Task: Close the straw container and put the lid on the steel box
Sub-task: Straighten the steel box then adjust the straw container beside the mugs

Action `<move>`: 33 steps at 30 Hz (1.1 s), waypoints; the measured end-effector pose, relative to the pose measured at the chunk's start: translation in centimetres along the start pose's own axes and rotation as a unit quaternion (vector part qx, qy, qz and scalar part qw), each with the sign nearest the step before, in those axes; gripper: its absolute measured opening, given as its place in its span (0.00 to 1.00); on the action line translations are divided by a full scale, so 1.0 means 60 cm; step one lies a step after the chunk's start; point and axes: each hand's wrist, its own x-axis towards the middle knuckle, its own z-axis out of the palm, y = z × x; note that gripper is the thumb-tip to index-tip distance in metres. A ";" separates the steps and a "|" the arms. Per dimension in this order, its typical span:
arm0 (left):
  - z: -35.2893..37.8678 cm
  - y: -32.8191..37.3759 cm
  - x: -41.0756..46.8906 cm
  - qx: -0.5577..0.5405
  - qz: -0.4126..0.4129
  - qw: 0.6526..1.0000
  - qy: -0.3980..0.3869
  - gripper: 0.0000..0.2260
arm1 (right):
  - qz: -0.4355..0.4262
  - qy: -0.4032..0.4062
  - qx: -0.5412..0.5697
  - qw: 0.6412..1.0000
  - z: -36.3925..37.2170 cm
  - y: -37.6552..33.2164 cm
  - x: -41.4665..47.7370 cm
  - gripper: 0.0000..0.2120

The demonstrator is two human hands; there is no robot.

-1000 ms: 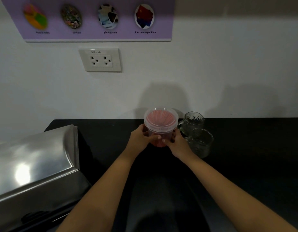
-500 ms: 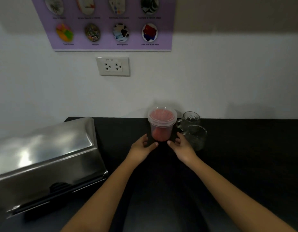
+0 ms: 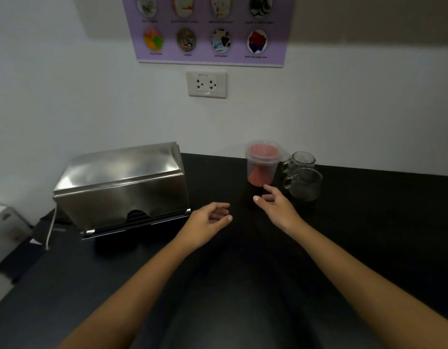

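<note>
A clear plastic straw container (image 3: 262, 163) full of pink straws stands upright near the wall on the black counter (image 3: 243, 273), its clear lid on top. The steel box (image 3: 122, 187) sits to the left with its shiny lid down over it and a notch in its front edge. My left hand (image 3: 208, 220) hovers over the counter between the box and the container, fingers loosely curled, holding nothing. My right hand (image 3: 276, 205) is just in front of the container, fingers apart, touching nothing.
Two glass mugs (image 3: 302, 177) stand close to the right of the straw container. A wall socket (image 3: 207, 84) and a purple poster (image 3: 210, 28) are on the white wall behind. A white cord (image 3: 50, 230) hangs at the box's left side, near the counter's left edge.
Both hands let go of the straw container and drew back toward me. The left hand shifted left, toward the steel box. The view turned left, showing the whole box.
</note>
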 end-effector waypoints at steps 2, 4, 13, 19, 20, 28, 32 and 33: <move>-0.017 -0.005 -0.021 -0.010 -0.005 1.000 0.028 0.13 | -0.009 -0.018 -0.001 1.000 0.020 -0.010 -0.006 0.28; -0.038 -0.010 -0.043 -0.010 -0.005 0.999 0.051 0.11 | -0.021 -0.039 -0.001 0.999 0.042 -0.022 -0.008 0.28; -0.154 -0.042 -0.161 -0.011 -0.024 0.986 0.163 0.09 | -0.076 -0.146 0.019 0.986 0.149 -0.093 -0.009 0.33; -0.223 -0.045 -0.212 0.009 0.004 0.951 0.309 0.07 | -0.095 -0.148 0.038 0.984 0.206 -0.117 -0.002 0.34; -0.236 -0.049 -0.216 0.022 0.013 0.939 0.343 0.06 | -0.094 -0.134 0.044 0.986 0.211 -0.118 0.001 0.33; -0.355 -0.132 -0.165 -0.062 -0.069 0.937 0.336 0.42 | -0.097 -0.094 0.019 0.991 0.226 -0.127 0.032 0.38; -0.380 -0.170 -0.119 -0.073 -0.080 0.965 0.240 0.47 | -0.092 -0.097 -0.006 0.991 0.226 -0.131 0.052 0.37; -0.384 -0.179 -0.110 -0.067 -0.081 0.965 0.239 0.47 | -0.093 -0.097 -0.012 0.991 0.226 -0.130 0.055 0.37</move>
